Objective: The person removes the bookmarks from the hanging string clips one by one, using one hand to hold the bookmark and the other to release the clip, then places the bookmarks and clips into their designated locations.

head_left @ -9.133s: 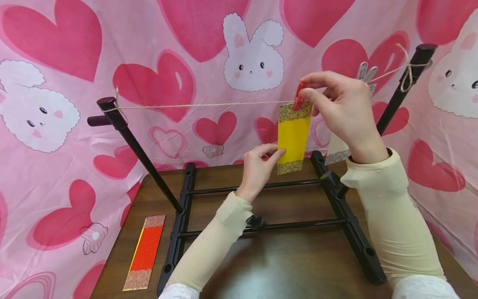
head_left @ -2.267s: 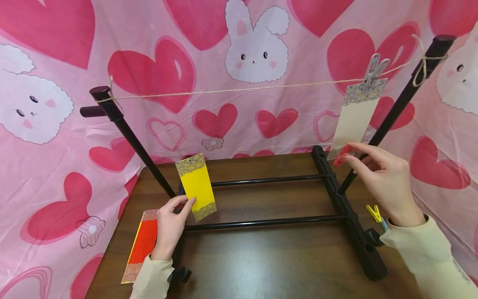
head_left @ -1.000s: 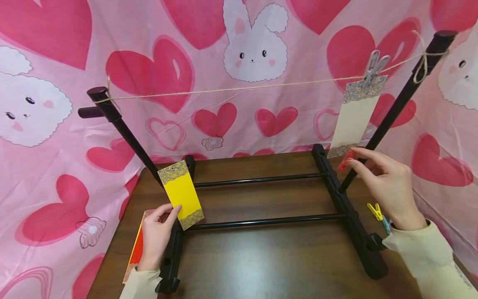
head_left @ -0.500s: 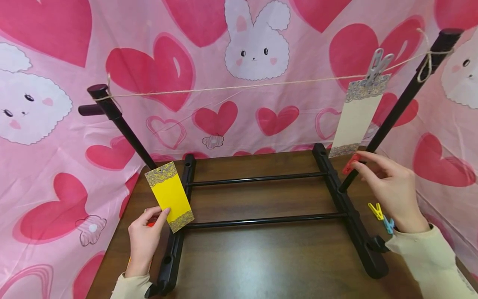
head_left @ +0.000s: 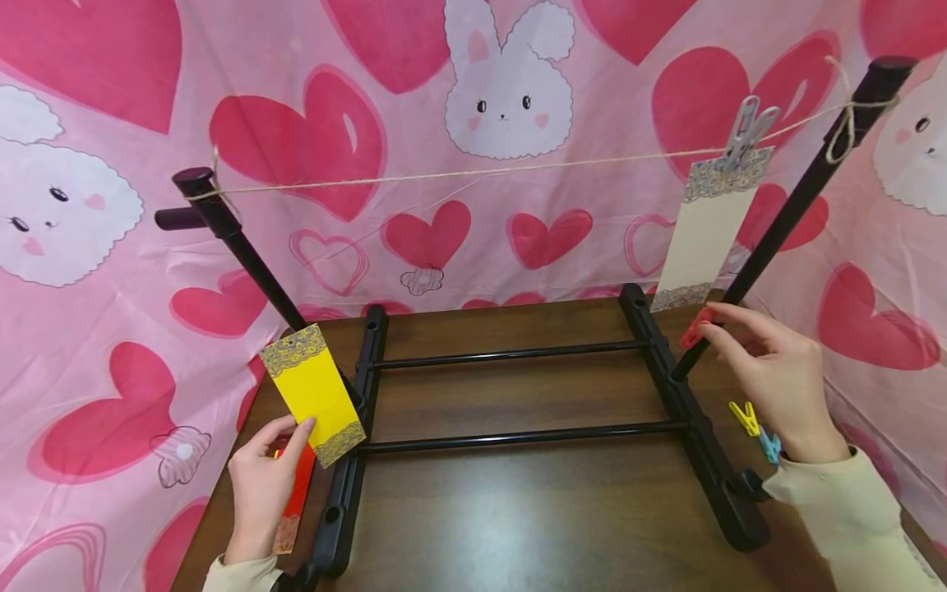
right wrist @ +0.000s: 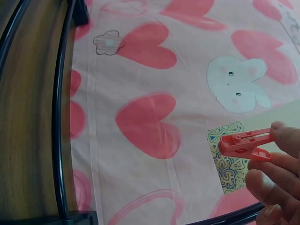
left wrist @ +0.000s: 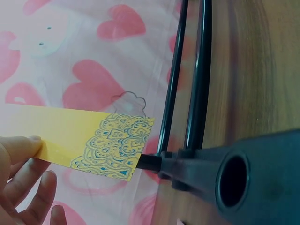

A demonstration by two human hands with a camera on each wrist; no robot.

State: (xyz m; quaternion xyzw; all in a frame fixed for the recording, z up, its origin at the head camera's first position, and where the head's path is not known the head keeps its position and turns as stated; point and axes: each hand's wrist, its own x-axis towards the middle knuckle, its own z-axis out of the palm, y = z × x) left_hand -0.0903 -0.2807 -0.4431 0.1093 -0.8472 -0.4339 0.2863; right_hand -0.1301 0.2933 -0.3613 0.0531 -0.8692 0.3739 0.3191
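Observation:
My left hand point(head_left: 262, 481) pinches a yellow card point(head_left: 314, 390) by its side edge, near the lower end. Patterned lace-like bands cross both ends of the card, which is tilted in front of the left post of a black stand. Below and behind this hand a red card point(head_left: 297, 497) lies on the table, partly covered. In my right hand point(head_left: 777, 370) a red clothespin point(head_left: 695, 327) is held between thumb and fingers, as the right wrist view also shows with the clothespin point(right wrist: 246, 144). It is close below a cream card point(head_left: 706, 230), which hangs from a string by a grey clothespin point(head_left: 746, 136).
The string point(head_left: 473, 173) runs between the left post point(head_left: 259, 271) and right post point(head_left: 784, 214) of the stand. A yellow clothespin point(head_left: 744, 418) and a blue one point(head_left: 769, 446) lie right of the base. Pink heart-and-rabbit cloth point(head_left: 414, 49) stands behind.
The yellow card and red clothespin have come off the string. My left hand has carried the card left and down over the red card; my right hand moved down with the clothespin.

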